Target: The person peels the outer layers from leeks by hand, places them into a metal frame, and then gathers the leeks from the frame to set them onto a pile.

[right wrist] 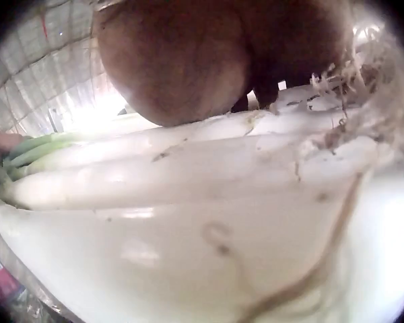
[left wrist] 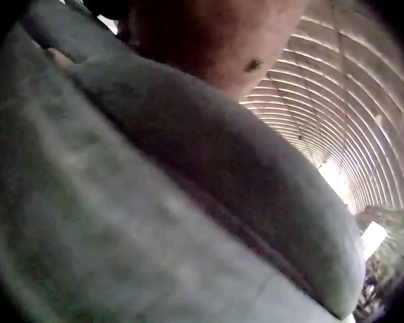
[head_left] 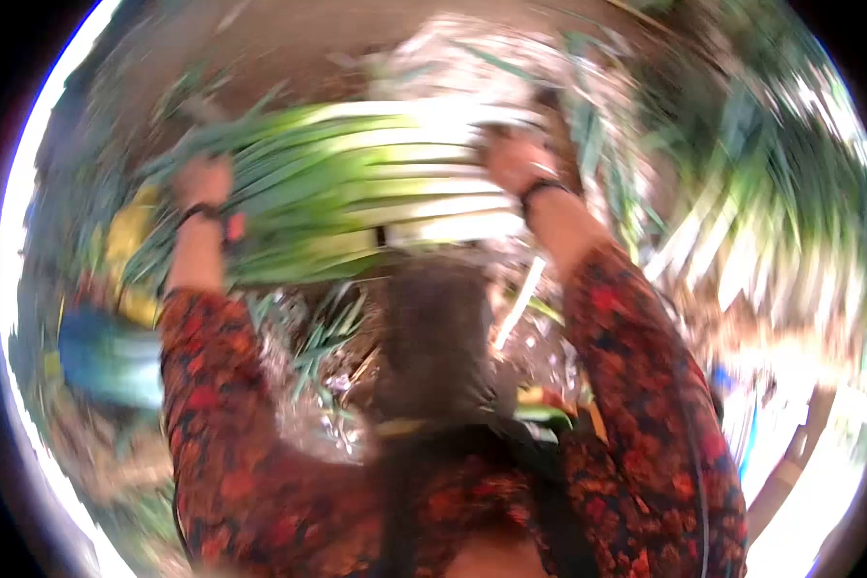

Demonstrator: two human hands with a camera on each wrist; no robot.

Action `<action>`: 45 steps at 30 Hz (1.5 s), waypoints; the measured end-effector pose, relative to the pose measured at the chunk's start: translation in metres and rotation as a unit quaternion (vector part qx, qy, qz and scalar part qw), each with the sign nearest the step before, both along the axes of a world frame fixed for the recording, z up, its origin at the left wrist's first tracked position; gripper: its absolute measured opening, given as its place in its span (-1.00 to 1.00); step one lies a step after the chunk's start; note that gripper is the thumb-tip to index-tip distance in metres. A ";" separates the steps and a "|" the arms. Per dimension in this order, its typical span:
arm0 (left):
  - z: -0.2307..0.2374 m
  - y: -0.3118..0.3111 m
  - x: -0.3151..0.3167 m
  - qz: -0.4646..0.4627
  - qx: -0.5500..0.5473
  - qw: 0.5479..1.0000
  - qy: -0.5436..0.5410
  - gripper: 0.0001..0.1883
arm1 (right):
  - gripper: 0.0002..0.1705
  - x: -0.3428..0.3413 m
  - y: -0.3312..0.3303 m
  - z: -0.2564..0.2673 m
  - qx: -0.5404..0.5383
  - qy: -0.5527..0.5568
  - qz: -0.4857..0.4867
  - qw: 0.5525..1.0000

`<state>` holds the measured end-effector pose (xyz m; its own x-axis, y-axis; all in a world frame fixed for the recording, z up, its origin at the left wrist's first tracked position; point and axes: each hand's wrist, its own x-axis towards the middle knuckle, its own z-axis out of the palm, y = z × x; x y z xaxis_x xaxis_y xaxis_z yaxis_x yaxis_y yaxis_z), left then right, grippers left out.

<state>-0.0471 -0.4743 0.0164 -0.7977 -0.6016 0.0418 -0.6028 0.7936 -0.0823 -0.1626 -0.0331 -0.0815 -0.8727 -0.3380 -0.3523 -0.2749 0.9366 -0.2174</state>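
A wide bundle of leeks [head_left: 356, 178] lies crosswise in front of the person in the head view, green leaves to the left, white stems to the right. The left hand [head_left: 204, 181] is on the leafy end and the right hand [head_left: 515, 159] on the white root end; blur hides the fingers of both. Broad green leaves [left wrist: 135, 222] fill the left wrist view below part of the left hand [left wrist: 212, 44]. In the right wrist view, the right hand [right wrist: 182, 64] touches thick white stems [right wrist: 148, 175] with stringy roots at right.
More leeks [head_left: 761, 231] lie at the right with their white ends toward the person. A brown post-like object [head_left: 433, 337] stands just below the bundle. Something yellow [head_left: 130, 241] and a blue object [head_left: 111, 356] are at the left. Cut leaves litter the soil.
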 end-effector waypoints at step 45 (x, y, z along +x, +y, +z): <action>-0.008 0.556 -0.019 -0.448 0.563 0.688 -0.098 -0.85 | -0.58 0.035 0.464 -0.302 -0.008 -0.018 -0.637 0.770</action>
<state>-0.0663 0.0817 0.0087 -0.7929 0.5720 -0.2098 0.1042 0.4666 0.8783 -0.1272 0.4304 -0.3837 -0.4888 0.7808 -0.3891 0.8724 0.4377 -0.2175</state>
